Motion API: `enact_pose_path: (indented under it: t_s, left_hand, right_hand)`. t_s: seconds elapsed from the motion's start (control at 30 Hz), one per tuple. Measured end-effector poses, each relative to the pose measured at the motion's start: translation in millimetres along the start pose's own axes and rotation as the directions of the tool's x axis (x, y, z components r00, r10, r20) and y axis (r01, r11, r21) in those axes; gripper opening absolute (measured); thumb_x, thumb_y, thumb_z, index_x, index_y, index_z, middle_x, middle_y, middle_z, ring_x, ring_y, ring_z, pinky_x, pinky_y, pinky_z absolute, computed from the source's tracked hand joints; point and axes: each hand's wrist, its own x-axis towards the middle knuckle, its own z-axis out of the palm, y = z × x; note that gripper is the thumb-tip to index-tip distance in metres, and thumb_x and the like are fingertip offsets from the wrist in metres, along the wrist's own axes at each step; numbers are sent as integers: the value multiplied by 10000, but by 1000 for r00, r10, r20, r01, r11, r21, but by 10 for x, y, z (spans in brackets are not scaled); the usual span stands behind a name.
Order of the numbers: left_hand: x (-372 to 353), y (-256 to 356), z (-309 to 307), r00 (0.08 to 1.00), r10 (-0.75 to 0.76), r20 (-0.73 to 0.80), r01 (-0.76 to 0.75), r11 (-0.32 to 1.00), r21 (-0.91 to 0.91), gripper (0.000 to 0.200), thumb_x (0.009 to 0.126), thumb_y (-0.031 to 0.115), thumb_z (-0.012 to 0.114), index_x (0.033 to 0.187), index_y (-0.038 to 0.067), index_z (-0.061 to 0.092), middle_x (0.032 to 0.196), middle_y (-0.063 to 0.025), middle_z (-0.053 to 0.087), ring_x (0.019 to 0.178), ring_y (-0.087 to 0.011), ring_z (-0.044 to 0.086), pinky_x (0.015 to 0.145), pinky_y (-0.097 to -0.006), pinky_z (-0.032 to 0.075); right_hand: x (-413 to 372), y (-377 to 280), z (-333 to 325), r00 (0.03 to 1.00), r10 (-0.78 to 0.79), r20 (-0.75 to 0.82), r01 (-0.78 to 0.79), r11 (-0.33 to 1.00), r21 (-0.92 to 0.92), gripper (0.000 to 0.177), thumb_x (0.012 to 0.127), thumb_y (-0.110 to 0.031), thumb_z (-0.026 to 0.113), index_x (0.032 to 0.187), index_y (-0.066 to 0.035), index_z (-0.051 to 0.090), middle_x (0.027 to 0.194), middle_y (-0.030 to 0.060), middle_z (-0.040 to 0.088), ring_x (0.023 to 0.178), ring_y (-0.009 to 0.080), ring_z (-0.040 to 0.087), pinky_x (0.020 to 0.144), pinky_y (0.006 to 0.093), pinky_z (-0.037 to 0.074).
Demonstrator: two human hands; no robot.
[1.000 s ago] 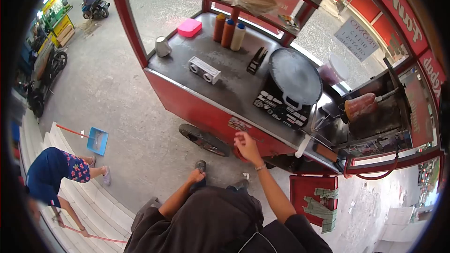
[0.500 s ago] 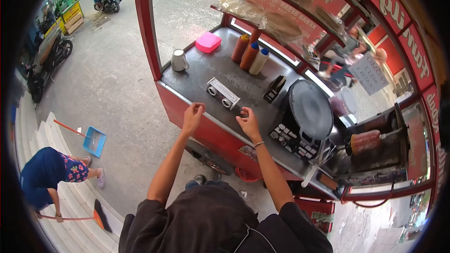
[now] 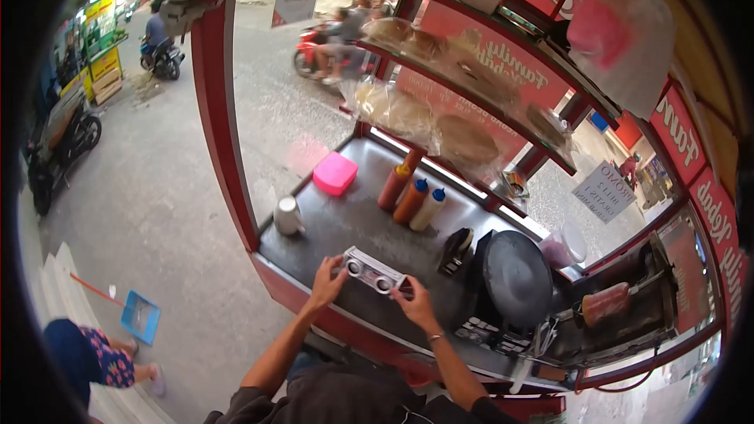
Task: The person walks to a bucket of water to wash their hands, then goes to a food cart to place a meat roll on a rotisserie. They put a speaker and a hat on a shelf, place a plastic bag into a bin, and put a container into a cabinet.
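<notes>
A small white box with two round openings [image 3: 374, 271] is held at its two ends above the front of the metal counter [image 3: 314, 261]. My left hand [image 3: 328, 281] grips its left end, fingers closed on it. At the right end, my right hand [image 3: 413, 300] is closed on the box too. A white mug [image 3: 288, 216] stands to the left and a pink container [image 3: 335, 173] behind it. Red, orange and cream squeeze bottles [image 3: 410, 201] stand behind the box. To the right are a black holder [image 3: 455, 251] and a round dark griddle [image 3: 517, 278].
Shelves with bagged flatbreads [image 3: 393, 110] hang over the counter's back. A meat spit [image 3: 605, 303] is at the right. A red post [image 3: 216, 110] rises at the left. Beyond are motorbikes, a blue dustpan [image 3: 140, 317] and another person [image 3: 94, 357] at lower left.
Both hands have reached forward and taken hold of the white box's ends. The view has tilted up, showing more of the shelves, and a red motorbike has come into view behind the stall.
</notes>
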Motion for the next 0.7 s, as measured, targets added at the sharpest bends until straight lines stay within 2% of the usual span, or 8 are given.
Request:
enact_pose_path:
  t_s: [0.1, 0.13, 0.23, 0.4, 0.43, 0.53, 0.6, 0.7]
  left_hand:
    - [293, 499, -257, 994, 37, 102, -20, 986, -163, 355, 886, 130, 546, 1219, 13, 509, 1123, -97, 500, 1106, -203, 510, 886, -311, 462]
    - [419, 693, -374, 991, 46, 125, -27, 988, -150, 355, 886, 130, 546, 1219, 13, 509, 1123, -97, 500, 1106, -203, 510, 886, -311, 462]
    - [891, 1175, -616, 950, 266, 166, -166, 876, -454, 355, 915, 137, 498, 1252, 27, 471, 1208, -77, 507, 1131, -162, 493, 922, -302, 393]
    - [1275, 944, -858, 936, 318, 152, -284, 935, -213, 271, 919, 162, 502, 1160, 38, 518, 1124, -90, 573, 1066, -171, 534, 858, -289, 433]
    - [1213, 843, -885, 939, 274, 209, -241, 956, -168, 246, 917, 166, 509, 1122, 35, 538, 1079, -89, 591, 1025, -177, 556, 835, -293, 446]
    - [869, 493, -938, 924, 194, 330, -186, 981, -57, 190, 906, 163, 531, 1021, 20, 580, 976, -91, 623, 921, -187, 601, 784, -303, 475]
    - [623, 271, -935, 892, 158, 424, -153, 987, -45, 186, 898, 156, 537, 1014, 17, 577, 984, -110, 618, 914, -194, 603, 778, -314, 482]
    - [393, 61, -901, 870, 155, 469, -158, 987, -33, 192, 882, 152, 549, 1014, 16, 576, 975, -125, 616, 894, -226, 610, 763, -333, 485]
  right_hand:
    - [268, -432, -197, 990, 119, 69, -133, 958, 253, 354, 841, -135, 669, 1124, 31, 535, 963, 85, 630, 832, 112, 620, 773, 262, 508]
    - [397, -626, -307, 996, 78, 42, -87, 958, 273, 379, 839, -144, 671, 1147, 30, 535, 962, 80, 640, 840, 118, 625, 760, 260, 506]
    - [925, -1348, -738, 999, 11, -32, -3, 971, 238, 362, 849, -163, 656, 1155, 15, 583, 963, 66, 660, 835, 104, 620, 754, 249, 504]
    - [1882, -2232, -1315, 959, -130, -252, 218, 906, 363, 328, 877, -239, 612, 1104, -1, 611, 1004, 53, 636, 929, 118, 592, 865, 277, 463]
    - [1967, -2717, -1344, 929, -196, -313, 315, 864, 394, 341, 881, -258, 605, 1093, 9, 612, 1006, 61, 637, 920, 122, 600, 840, 268, 475]
    - [2657, -3436, -1688, 847, -318, -427, 455, 848, 271, 351, 878, -328, 604, 1014, -9, 656, 904, 51, 646, 846, 97, 607, 795, 260, 497]
    - [3186, -3820, -1879, 771, -442, -459, 521, 852, 56, 347, 856, -368, 625, 905, -30, 688, 844, 37, 650, 802, 84, 614, 737, 243, 501]
    - [3947, -4142, -2038, 706, -496, -506, 488, 858, -160, 506, 811, -519, 606, 762, -21, 681, 741, 40, 649, 692, 103, 629, 636, 241, 496]
